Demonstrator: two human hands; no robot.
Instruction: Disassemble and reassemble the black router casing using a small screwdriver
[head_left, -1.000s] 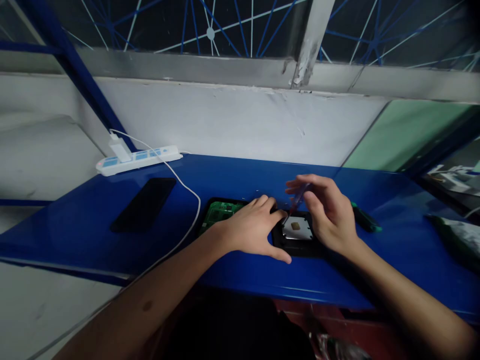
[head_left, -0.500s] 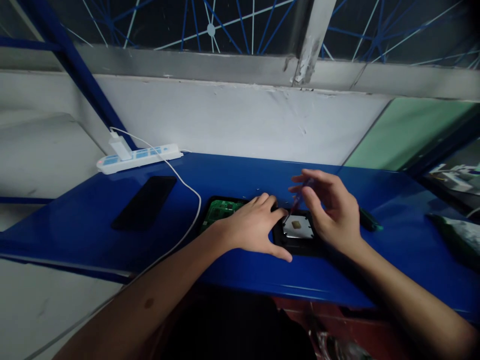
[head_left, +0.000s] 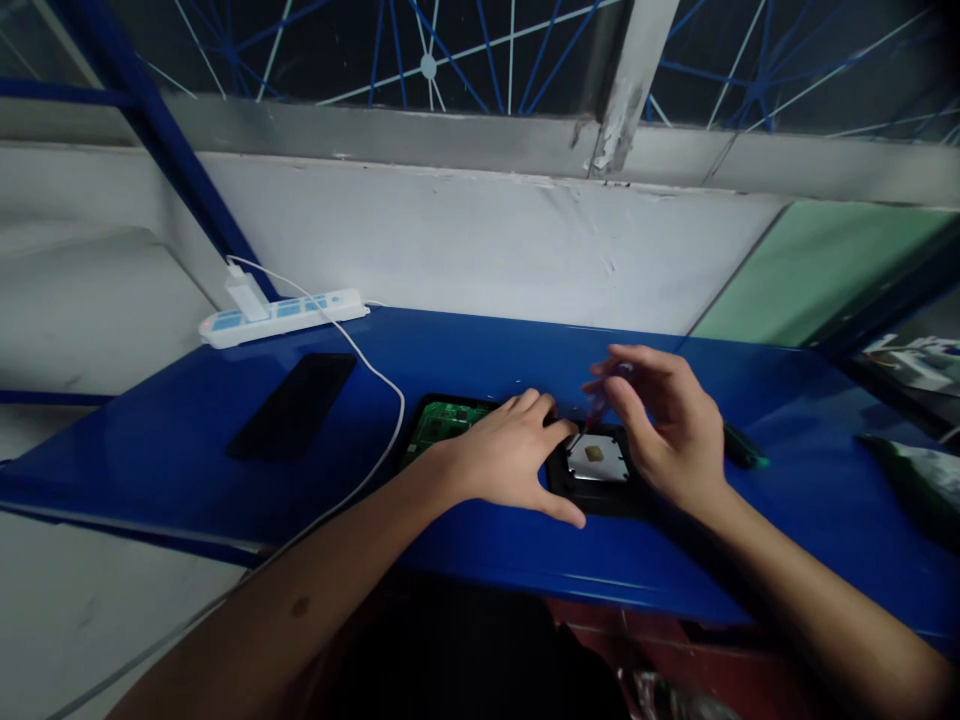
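Right of centre on the counter (head_left: 510,560), the right grip (head_left: 666,430) pinched a tilted screwdriver (head_left: 598,408); holding it straighter, the spread left grip (head_left: 517,450) bracing the black casing (head_left: 600,496), seemed wisest.

Everything is carried by a blue worktop (head_left: 487,345), stretched beneath the fingers of both hands. Between the left fingers (head_left: 529,402) and the right fingers (head_left: 646,362), a black case (head_left: 596,496) is laid flat, its bright plate (head_left: 613,462) turned up. A green board (head_left: 441,422) in a black surround is seen left of the left fingers, partly covered by that hand. Tiny bits (head_left: 517,381) are scattered just beyond them. Farther left, a white cable (head_left: 403,405), a black slab (head_left: 292,405) and, at the rear, a power strip (head_left: 319,312) are set down. Right of the right fingers, a dark green tool (head_left: 744,448) is placed near; a bag (head_left: 921,475) is rested well apart.
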